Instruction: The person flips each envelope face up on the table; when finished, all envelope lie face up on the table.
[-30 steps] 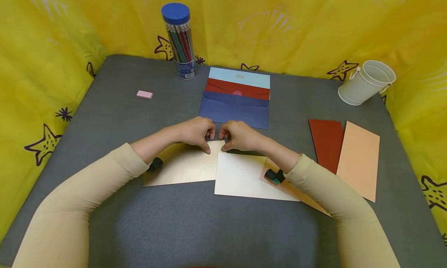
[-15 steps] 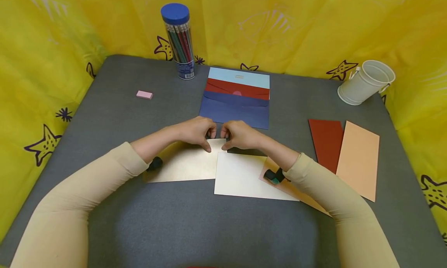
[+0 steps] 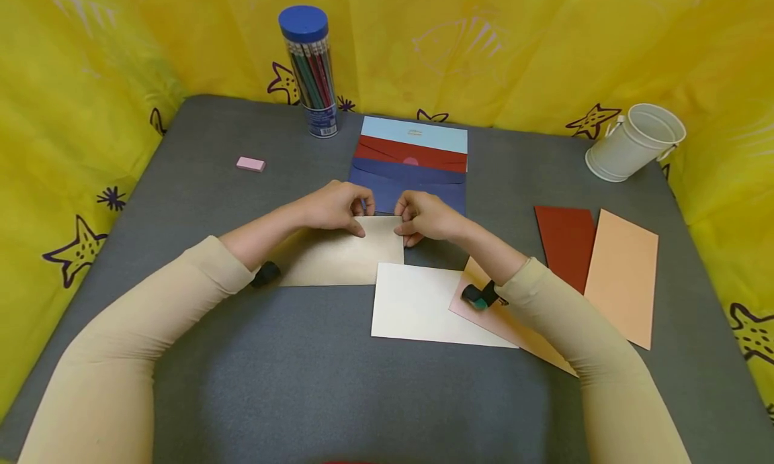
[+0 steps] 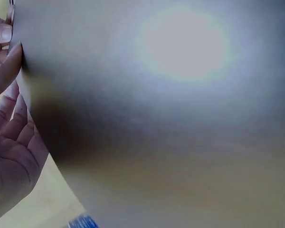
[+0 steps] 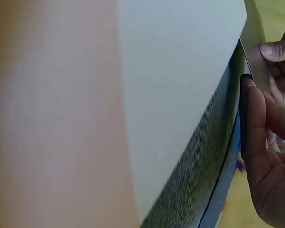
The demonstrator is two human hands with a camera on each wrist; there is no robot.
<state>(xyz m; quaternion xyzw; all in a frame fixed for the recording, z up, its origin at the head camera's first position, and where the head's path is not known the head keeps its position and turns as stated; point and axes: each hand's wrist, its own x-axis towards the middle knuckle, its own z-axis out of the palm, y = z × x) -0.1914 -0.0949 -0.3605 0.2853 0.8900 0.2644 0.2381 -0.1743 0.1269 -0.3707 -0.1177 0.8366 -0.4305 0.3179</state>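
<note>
A pale gold envelope is held by its far edge, over the middle of the table. My left hand pinches that edge, thumb on the near face and fingers behind. At its right corner my right hand pinches the envelope between thumb and fingers. In the left wrist view the envelope's face fills most of the picture. Just behind the hands lies a stack of envelopes, with a blue envelope in front, a red envelope and a light blue envelope.
A white envelope overlaps a peach envelope under my right forearm. Farther right lie a dark red envelope and another peach envelope. A pencil tub, pink eraser and white bucket stand toward the back.
Both hands have moved away from me with the gold envelope, sliding a little to the right. It now overlaps the blue envelope's near edge, and the right hand has taken its corner.
</note>
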